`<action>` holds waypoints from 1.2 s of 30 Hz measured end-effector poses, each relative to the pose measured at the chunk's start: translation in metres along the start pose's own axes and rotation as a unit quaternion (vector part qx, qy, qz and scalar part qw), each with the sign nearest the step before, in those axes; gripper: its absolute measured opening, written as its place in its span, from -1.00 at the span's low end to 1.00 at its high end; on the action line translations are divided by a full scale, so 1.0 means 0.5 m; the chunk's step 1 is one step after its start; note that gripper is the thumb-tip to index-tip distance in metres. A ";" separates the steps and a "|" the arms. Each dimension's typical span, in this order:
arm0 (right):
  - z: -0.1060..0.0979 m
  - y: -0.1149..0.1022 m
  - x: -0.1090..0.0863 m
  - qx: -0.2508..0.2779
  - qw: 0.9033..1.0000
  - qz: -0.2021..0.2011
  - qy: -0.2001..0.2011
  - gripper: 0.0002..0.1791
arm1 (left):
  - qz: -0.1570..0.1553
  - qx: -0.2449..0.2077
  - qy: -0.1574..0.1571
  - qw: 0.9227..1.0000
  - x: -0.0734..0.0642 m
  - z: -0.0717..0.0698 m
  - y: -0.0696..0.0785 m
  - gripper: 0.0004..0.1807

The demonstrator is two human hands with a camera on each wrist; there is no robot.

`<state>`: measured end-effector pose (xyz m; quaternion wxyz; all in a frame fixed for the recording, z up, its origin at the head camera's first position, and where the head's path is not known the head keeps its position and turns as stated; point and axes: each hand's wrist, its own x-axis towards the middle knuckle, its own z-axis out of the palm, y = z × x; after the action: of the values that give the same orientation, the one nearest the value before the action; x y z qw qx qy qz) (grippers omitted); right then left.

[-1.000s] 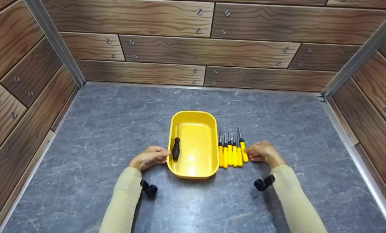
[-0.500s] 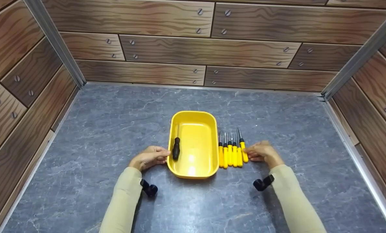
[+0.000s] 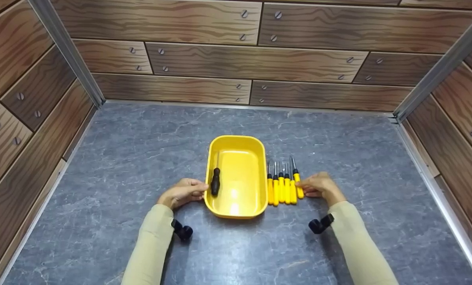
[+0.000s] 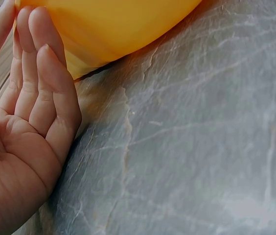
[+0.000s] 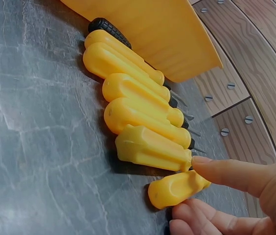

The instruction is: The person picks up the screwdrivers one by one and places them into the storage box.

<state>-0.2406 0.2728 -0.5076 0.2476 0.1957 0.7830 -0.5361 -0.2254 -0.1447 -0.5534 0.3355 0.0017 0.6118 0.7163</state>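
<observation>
Between thumb and fingers, my left hand pinches the left rim of a yellow plastic bin. Inside it, along the left wall, lies a black-handled screwdriver. To the bin's right is a row of several yellow-handled screwdrivers, shafts pointing away from me. My right hand is at the row's right end, its thumb and fingers on either side of the outermost yellow screwdriver, which lies tilted against its neighbour. The right wrist view also shows a black ribbed handle between the row and the bin.
The grey marbled tabletop is enclosed by wood-patterned panels at the back, left and right. Metal strips run along the corners and edges. A black wrist camera sits on each sleeve.
My right hand has shifted very slightly left at the outermost screwdriver. The left hand, bin and the other screwdrivers stay in place.
</observation>
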 end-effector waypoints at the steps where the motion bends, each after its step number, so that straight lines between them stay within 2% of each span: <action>1: 0.001 0.000 0.000 0.000 1.000 0.001 0.001 -0.89 | 0.000 0.000 -0.001 1.000 0.000 0.000 0.000 -0.95; 10: 0.002 0.003 0.002 0.005 1.000 -0.008 -0.004 -0.88 | -0.002 -0.004 -0.001 1.000 -0.002 0.000 0.003 -0.93; 31: 0.002 0.005 0.007 0.008 1.000 0.005 0.001 -0.82 | 0.001 0.006 -0.003 1.000 0.003 -0.003 -0.003 -0.94; 36: 0.000 0.006 0.008 0.007 1.000 -0.002 -0.002 -0.89 | 0.002 0.010 -0.004 1.000 0.003 -0.003 -0.004 -0.94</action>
<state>-0.2420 0.2741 -0.5124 0.2467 0.1946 0.7792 -0.5423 -0.2264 -0.1451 -0.5560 0.3366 0.0097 0.6177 0.7107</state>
